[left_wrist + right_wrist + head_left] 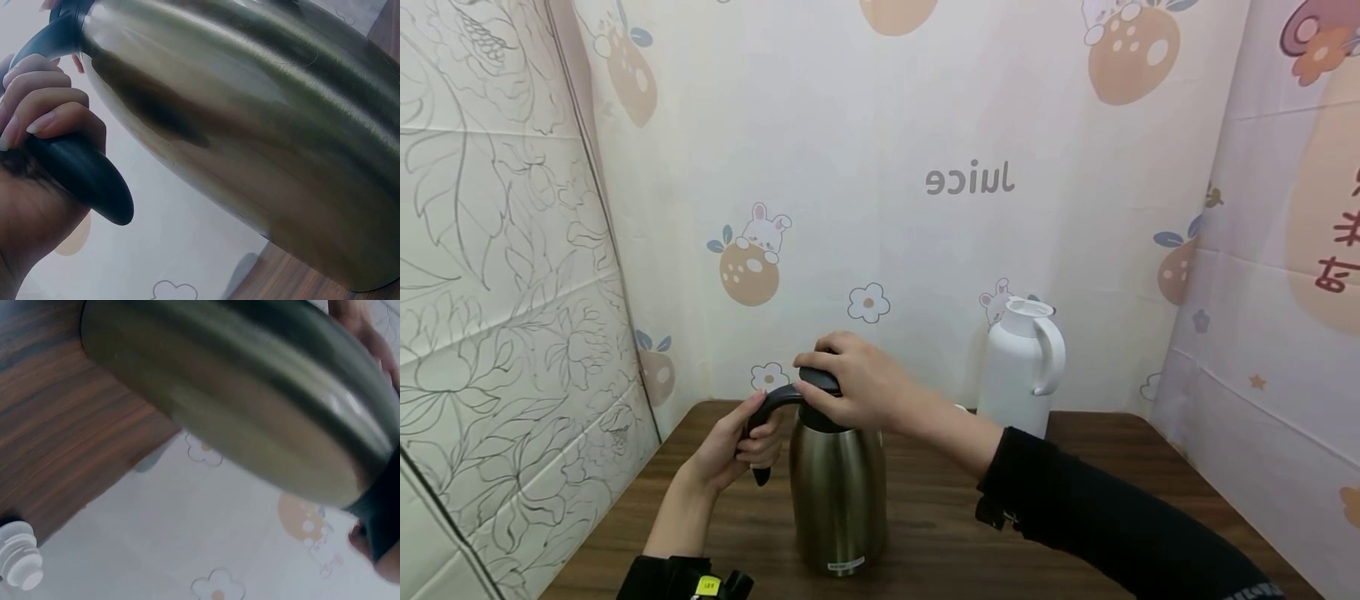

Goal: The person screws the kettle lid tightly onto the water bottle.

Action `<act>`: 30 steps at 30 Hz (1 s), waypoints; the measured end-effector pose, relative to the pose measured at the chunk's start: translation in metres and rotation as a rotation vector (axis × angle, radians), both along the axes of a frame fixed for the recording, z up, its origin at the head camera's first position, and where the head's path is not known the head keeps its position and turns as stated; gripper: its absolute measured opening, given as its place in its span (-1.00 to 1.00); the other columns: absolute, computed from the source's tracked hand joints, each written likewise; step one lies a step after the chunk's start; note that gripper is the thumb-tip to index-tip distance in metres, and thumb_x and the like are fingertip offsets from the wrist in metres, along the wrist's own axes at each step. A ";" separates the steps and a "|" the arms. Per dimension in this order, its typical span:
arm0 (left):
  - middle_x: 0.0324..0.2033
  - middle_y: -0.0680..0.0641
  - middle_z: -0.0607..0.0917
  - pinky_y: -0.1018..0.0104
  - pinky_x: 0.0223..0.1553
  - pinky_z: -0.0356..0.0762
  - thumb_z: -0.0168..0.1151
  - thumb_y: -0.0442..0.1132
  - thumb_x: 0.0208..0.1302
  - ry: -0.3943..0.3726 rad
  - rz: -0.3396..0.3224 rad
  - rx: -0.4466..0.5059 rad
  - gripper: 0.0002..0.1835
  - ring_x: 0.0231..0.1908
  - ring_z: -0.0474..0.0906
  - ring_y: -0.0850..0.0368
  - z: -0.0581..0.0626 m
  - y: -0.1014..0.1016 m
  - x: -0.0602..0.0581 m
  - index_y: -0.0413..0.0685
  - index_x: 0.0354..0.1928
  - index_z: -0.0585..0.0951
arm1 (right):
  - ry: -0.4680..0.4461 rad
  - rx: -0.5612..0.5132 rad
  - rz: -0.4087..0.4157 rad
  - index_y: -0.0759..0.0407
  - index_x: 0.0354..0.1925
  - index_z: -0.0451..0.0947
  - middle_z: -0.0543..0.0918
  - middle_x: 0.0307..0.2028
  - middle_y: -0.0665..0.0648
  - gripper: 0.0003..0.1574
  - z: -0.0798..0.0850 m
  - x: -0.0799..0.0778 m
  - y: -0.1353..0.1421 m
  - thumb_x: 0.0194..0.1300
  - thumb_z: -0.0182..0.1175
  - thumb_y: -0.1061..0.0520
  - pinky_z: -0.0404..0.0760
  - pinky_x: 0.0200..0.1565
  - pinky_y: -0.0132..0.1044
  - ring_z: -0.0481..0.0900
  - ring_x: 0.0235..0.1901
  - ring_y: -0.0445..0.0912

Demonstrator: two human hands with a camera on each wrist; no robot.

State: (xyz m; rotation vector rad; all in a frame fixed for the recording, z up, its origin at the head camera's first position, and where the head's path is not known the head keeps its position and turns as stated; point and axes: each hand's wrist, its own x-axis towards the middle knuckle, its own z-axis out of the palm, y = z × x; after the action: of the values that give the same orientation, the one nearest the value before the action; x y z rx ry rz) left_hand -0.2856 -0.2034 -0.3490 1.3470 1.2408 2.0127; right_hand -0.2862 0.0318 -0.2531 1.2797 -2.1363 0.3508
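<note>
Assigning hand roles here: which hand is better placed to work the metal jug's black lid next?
Right, probably: the right hand holds the black lid from above, while the left hand grips the handle, seemingly better suited to steadying the metal jug.

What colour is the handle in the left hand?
The handle is black, clearest in the left wrist view.
</note>
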 end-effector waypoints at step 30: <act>-0.72 0.09 0.08 0.24 -0.75 -0.22 -0.60 -0.01 0.64 -0.016 -0.012 -0.014 -0.49 -0.78 -0.07 0.20 -0.001 -0.001 0.000 -0.05 -0.50 0.14 | 0.046 0.070 0.230 -0.06 0.19 0.56 0.65 -0.04 -0.05 -0.51 0.003 -0.028 0.015 0.40 0.05 -0.17 0.57 -0.10 -0.28 0.49 -0.05 -0.24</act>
State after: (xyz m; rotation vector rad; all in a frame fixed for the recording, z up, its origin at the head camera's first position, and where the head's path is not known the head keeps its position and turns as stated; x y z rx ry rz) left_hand -0.2855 -0.2041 -0.3499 1.3263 1.2348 1.9994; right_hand -0.3138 0.0471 -0.2501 1.5646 -1.9828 0.3404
